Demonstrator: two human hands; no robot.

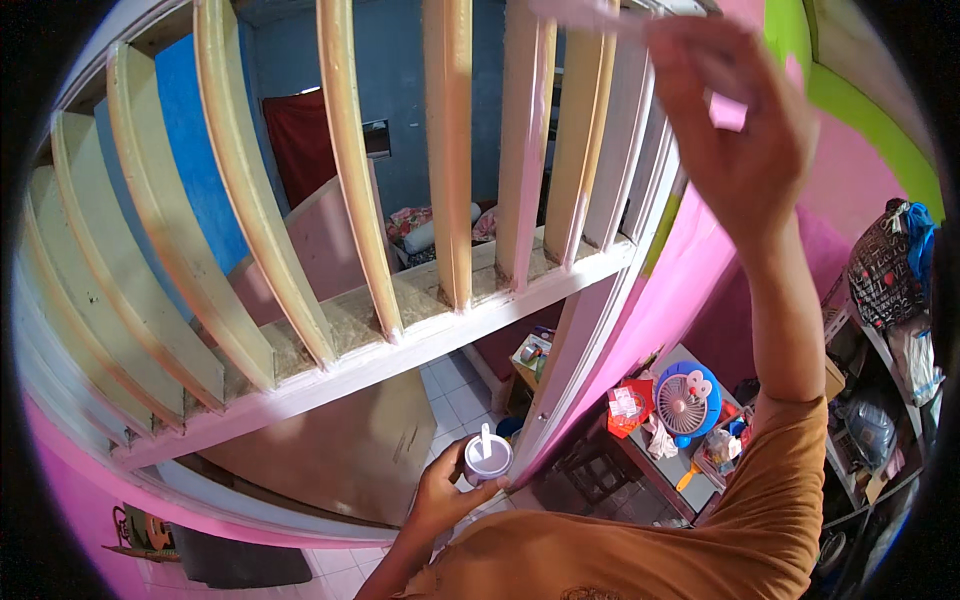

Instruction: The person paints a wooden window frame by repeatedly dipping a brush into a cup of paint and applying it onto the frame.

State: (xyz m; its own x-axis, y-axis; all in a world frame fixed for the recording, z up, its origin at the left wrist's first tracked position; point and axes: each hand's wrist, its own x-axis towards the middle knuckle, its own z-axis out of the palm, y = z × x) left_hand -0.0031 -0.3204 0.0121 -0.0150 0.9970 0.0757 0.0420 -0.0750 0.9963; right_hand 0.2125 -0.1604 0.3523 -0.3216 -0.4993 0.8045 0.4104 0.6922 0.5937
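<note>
My left hand (445, 492) is wrapped round a small white paint pot (489, 474), held low beneath the slatted frame. A white stick (486, 438) stands up out of the pale contents. My right hand (735, 125) is raised at the upper right, fingers closed on what looks like a paintbrush (590, 14), smeared by motion. The brush reaches left to the tops of the right-hand slats. One upright slat (523, 150) there has a glossy pinkish-white face, while slats farther left, such as a cream slat (447, 150), look yellowish and duller.
A white crossbar (400, 350) runs under the slats, with a brown panel (330, 450) below. Right of the white door post (590, 340) stand a pink wall and a table with a blue fan (687, 403). Bags (885, 270) and crowded shelves fill the far right.
</note>
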